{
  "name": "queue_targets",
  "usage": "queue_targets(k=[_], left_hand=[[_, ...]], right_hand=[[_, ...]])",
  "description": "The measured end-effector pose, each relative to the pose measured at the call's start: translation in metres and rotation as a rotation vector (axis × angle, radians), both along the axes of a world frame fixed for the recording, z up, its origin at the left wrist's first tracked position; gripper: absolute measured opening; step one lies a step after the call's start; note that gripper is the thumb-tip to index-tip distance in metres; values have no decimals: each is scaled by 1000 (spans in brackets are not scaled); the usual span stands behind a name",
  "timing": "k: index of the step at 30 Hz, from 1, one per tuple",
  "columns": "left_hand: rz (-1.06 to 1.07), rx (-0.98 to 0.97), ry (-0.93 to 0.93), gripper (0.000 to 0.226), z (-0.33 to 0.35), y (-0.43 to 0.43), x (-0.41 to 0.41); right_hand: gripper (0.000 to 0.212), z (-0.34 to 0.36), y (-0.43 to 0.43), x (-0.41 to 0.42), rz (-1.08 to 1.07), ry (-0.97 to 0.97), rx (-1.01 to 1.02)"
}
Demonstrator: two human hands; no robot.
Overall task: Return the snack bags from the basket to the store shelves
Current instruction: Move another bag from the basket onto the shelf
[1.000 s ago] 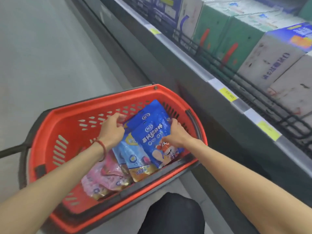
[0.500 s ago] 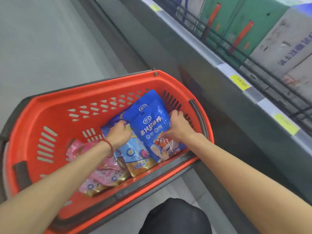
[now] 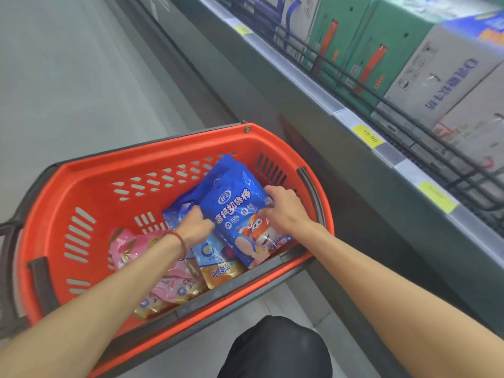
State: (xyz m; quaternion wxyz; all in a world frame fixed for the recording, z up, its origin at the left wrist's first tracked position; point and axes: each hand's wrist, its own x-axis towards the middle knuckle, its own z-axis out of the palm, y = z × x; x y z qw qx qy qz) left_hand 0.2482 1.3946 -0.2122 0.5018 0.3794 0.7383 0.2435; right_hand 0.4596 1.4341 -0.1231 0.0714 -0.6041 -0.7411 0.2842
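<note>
**Carrier.** One red plastic shopping basket (image 3: 163, 148) with slotted walls and a grey rim. It stood on the pale grey floor (image 3: 68, 77), just beside the base of the grey store shelf (image 3: 308, 85).

**Item 1.** One glossy dark blue snack bag (image 3: 237, 214), printed with white characters and a red-and-white cartoon figure.
- It lay uppermost in the basket's right half, tilted, with its top toward the far wall and its bottom against the near rim.
- The left hand (image 3: 195, 227) was at the bag's left edge, fingers clenched on that edge.
- The right hand (image 3: 283, 211) was at the bag's right edge, fingers pinching it there.
- A red cord bracelet (image 3: 182, 244) circled the left wrist.

**Item 2.** A second blue bag (image 3: 178, 207), mostly covered by the first and showing past its left edge.

**Item 3.** One light blue bag with a gold bottom band (image 3: 218, 266). It lay partly under the first bag, near the middle of the near rim.

**Item 4.** Pink snack bags (image 3: 169, 282), heaped toward the basket's near left corner and partly hidden under the left forearm. Their count could not be told.

**Shelf.** The front edge strip carried yellow price labels (image 3: 368, 136). Green cartons (image 3: 365, 42) and white cartons (image 3: 441, 77) stood side by side on the shelf above the strip.

**Foreground.** A black-clad knee (image 3: 275, 350) showed at the lower edge, near the basket's near rim.
</note>
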Motion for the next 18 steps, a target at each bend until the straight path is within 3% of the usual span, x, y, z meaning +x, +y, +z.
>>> queue_targets(k=[4, 9, 15, 18], left_hand=[[156, 112, -173, 25, 17, 6, 6], [293, 231, -416, 23, 64, 15, 28], [200, 353, -656, 30, 118, 20, 55], [99, 363, -599, 22, 141, 18, 64]], right_hand=[[11, 16, 0, 13, -45, 232, 127], [16, 50, -3, 33, -98, 610, 80], [15, 80, -5, 58, -134, 910, -76], [15, 93, -8, 74, -153, 970, -108]])
